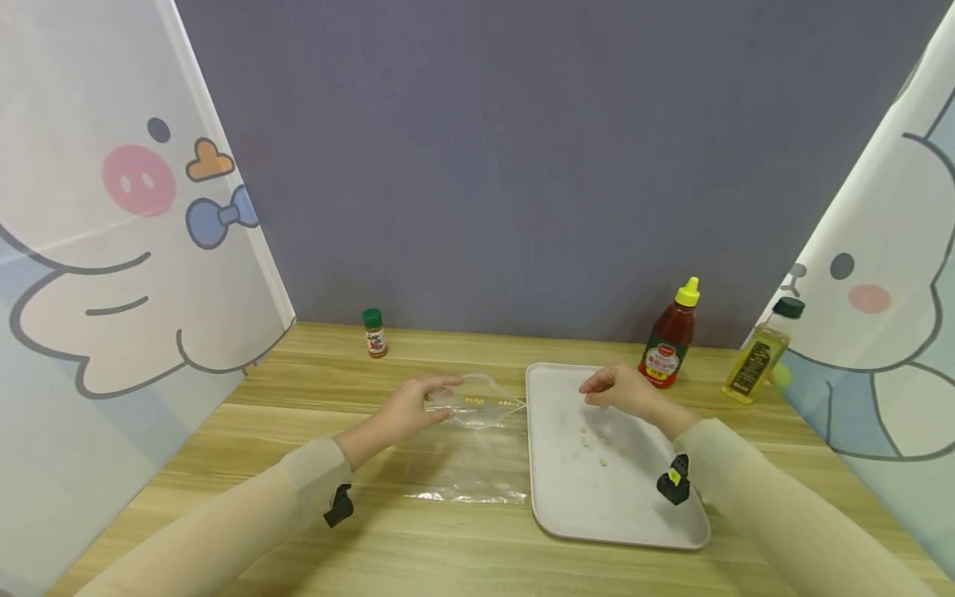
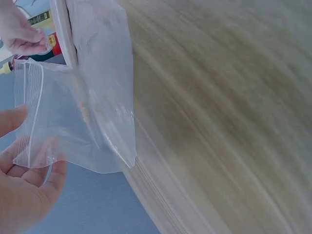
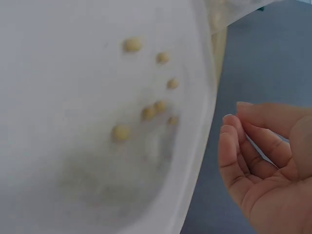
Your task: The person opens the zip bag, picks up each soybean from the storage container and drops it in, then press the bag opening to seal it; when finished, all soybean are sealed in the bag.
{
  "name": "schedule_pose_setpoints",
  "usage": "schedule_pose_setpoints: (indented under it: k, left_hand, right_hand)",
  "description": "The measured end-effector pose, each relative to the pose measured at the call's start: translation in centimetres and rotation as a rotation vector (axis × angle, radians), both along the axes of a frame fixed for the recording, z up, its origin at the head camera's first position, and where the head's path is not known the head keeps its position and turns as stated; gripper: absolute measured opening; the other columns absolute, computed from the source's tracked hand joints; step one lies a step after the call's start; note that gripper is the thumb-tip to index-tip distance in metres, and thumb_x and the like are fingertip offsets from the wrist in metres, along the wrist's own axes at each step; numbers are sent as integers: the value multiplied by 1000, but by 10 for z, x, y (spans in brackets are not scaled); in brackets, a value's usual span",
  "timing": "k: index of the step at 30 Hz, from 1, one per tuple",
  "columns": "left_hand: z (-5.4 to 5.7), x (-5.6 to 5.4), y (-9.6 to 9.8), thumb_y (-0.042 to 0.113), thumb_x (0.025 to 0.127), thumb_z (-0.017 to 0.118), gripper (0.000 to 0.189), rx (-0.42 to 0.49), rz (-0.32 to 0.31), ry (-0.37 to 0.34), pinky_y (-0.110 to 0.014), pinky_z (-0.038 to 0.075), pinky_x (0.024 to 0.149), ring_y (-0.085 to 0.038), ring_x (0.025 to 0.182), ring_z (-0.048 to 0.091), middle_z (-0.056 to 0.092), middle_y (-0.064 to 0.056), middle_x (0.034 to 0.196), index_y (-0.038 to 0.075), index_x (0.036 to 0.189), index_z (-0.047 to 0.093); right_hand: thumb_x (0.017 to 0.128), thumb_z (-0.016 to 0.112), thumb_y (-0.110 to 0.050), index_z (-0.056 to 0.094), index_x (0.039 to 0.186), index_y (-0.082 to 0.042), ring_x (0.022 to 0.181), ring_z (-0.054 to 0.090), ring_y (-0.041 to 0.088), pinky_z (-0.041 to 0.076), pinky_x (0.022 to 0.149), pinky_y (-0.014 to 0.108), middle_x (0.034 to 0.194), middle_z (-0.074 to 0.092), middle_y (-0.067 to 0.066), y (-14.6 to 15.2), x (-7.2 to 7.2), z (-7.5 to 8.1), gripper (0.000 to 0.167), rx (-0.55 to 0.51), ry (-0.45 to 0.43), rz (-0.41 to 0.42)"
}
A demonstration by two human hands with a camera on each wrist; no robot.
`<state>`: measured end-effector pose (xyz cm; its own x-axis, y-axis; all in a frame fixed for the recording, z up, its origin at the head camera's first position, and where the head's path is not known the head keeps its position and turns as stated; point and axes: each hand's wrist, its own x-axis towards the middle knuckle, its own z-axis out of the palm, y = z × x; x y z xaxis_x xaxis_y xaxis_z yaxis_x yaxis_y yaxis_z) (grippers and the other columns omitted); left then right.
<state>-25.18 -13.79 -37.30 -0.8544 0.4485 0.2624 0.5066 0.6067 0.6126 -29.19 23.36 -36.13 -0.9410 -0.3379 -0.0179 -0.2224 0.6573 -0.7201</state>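
My left hand (image 1: 418, 410) holds a clear zip bag (image 2: 68, 107) at its mouth, thumb on one side and fingers on the other, so the mouth gapes. Several pale yellow beans (image 1: 475, 401) show through the plastic; the bag's lower part lies flat on the table. Over the far part of a white tray (image 1: 567, 506), my right hand (image 1: 621, 391) has its thumb and fingertips drawn together. No bean shows at those fingertips, and I cannot tell whether one is pinched there. Several round beans (image 3: 120, 132) lie scattered on the tray below.
On the wooden table (image 1: 328, 547), a green-capped spice jar (image 1: 375, 334) stands at back left. Behind the tray at right are a red sauce bottle (image 1: 669, 336) with a yellow cap and an oil bottle (image 1: 757, 358). A grey panel (image 1: 522, 166) rises behind.
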Motion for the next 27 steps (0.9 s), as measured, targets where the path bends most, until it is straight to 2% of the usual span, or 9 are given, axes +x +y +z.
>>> schedule_pose_setpoints:
  k: [2,6,9,12,17,27]
  left_hand:
    - [1,0,0,10,85,73,52,6,3,-8,-49,52,92,-32,112,62,65,-17,125,9,135,56]
    - [1,1,0,10,85,73,52,-4,0,-2,-48,53,91,-33,112,62,65,-17,125,9,134,56]
    - [1,1,0,9,85,73,53,-20,-8,10,-46,54,91,-31,111,63,64,-16,125,9,135,56]
    - [0,2,1,8,84,73,53,-33,-8,20,-45,54,90,-29,111,63,64,-14,126,9,135,56]
    - [-1,2,2,8,84,74,53,-41,8,29,-44,54,90,-28,111,63,64,-12,127,10,134,57]
    - [-4,0,3,8,83,75,53,-43,14,30,-42,55,90,-27,110,64,64,-10,127,12,133,58]
  right_hand:
    - [87,68,-3,70,105,6,85,63,16,58,78,32,101,72,19,5,-1,-4,20,31,1,8]
    - [84,72,-4,71,100,2,81,59,14,55,74,28,92,71,9,9,-1,-14,17,100,-34,-1]
    - [80,75,-4,72,96,0,76,55,13,52,69,24,84,68,3,9,-2,-21,17,120,-63,-9]
    - [77,77,-3,72,94,1,74,54,12,50,67,23,79,65,1,9,-2,-25,18,122,-52,5]
    - [76,79,-2,72,92,1,72,54,13,49,66,24,76,64,1,8,-1,-26,18,115,-28,20]
    - [79,77,-4,74,85,-2,68,53,10,48,60,21,75,68,1,9,-2,-30,7,138,8,35]
